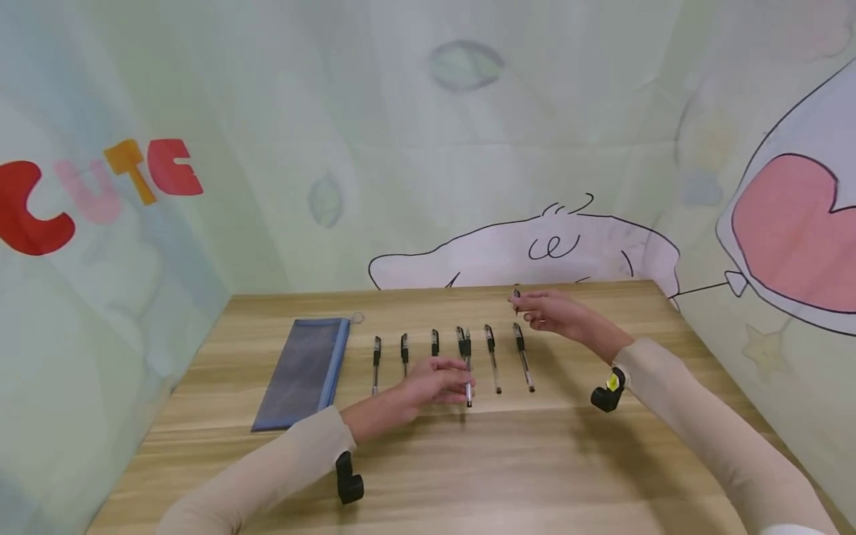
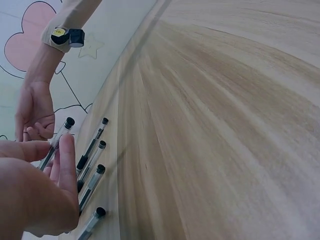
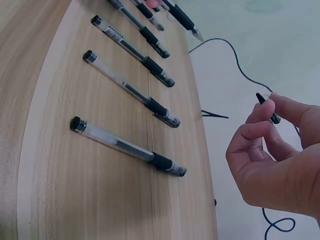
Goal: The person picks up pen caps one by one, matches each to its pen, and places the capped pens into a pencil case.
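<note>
In the head view my left hand (image 1: pixel 431 383) pinches an uncapped gel pen (image 1: pixel 469 392) above the table. The pen's bare tip points toward the back; in the right wrist view its black grip (image 3: pixel 181 17) shows too. Up and to the right, my right hand (image 1: pixel 551 310) pinches a small pen cap (image 3: pixel 268 108) between thumb and fingertips, apart from the pen. Several capped gel pens lie side by side in a row on the table, the rightmost pen (image 1: pixel 524 358) below my right hand. My left hand partly covers pens near the row's middle.
A blue-edged mesh zip pouch (image 1: pixel 297 371) lies left of the row on the wooden table (image 1: pixel 521 461). Behind the table's back edge hangs a printed cloth (image 1: pixel 281 186). A dark cable (image 3: pixel 227 42) shows past the edge in the right wrist view.
</note>
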A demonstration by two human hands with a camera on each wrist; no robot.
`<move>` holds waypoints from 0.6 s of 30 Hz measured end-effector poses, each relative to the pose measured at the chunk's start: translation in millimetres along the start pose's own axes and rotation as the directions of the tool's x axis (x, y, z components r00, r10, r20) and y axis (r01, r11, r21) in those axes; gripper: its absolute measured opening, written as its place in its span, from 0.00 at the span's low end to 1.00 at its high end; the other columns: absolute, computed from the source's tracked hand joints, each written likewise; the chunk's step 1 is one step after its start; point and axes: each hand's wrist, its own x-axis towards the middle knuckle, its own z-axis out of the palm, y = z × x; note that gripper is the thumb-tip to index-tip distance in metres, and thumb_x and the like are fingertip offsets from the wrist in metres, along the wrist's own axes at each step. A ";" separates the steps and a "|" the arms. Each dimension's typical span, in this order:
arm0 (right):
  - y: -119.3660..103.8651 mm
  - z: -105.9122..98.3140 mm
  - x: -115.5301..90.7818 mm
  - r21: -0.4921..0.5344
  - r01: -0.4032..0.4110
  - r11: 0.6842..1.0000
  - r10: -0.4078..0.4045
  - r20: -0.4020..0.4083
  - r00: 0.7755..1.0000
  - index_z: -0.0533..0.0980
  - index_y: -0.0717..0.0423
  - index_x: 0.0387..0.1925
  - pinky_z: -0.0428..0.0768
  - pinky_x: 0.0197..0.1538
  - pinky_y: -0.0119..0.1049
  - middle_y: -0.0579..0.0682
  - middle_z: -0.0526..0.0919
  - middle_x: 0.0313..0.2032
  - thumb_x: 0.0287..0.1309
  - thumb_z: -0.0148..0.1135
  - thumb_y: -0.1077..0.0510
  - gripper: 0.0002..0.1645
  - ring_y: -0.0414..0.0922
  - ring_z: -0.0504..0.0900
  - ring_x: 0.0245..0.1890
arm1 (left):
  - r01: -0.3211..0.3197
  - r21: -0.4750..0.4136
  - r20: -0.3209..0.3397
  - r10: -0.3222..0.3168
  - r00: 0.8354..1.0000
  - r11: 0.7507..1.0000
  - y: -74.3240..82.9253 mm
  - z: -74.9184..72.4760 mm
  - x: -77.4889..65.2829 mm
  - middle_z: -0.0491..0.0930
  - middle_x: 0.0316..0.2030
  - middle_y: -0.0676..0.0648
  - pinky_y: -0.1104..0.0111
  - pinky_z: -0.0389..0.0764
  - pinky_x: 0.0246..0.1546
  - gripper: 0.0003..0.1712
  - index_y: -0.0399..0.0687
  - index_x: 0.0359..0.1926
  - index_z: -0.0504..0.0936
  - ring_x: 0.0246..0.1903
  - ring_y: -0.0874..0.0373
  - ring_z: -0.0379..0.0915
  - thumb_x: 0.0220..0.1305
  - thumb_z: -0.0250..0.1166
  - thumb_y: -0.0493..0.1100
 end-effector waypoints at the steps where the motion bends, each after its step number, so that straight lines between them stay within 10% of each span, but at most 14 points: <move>1: -1.0 2.4 1.9 -0.002 0.000 1.000 0.000 0.002 1.000 0.76 0.60 0.55 0.78 0.38 0.25 0.44 0.79 0.42 0.75 0.58 0.52 0.17 0.36 0.74 0.35 | 0.002 -0.001 -0.001 -0.002 1.000 1.000 0.5 0.6 0.9 0.88 0.44 0.39 0.63 0.89 0.47 0.26 0.32 0.62 0.75 0.38 0.56 0.87 0.65 0.70 0.35; 18: -8.6 30.7 24.6 -0.037 -0.005 0.999 0.006 0.041 0.999 0.72 0.68 0.61 0.73 0.32 0.24 0.48 0.77 0.44 0.73 0.60 0.52 0.26 0.35 0.73 0.30 | 0.013 0.001 0.051 -0.013 0.999 1.000 9.8 7.9 2.5 0.88 0.43 0.40 0.63 0.89 0.48 0.27 0.32 0.64 0.74 0.37 0.57 0.87 0.65 0.69 0.35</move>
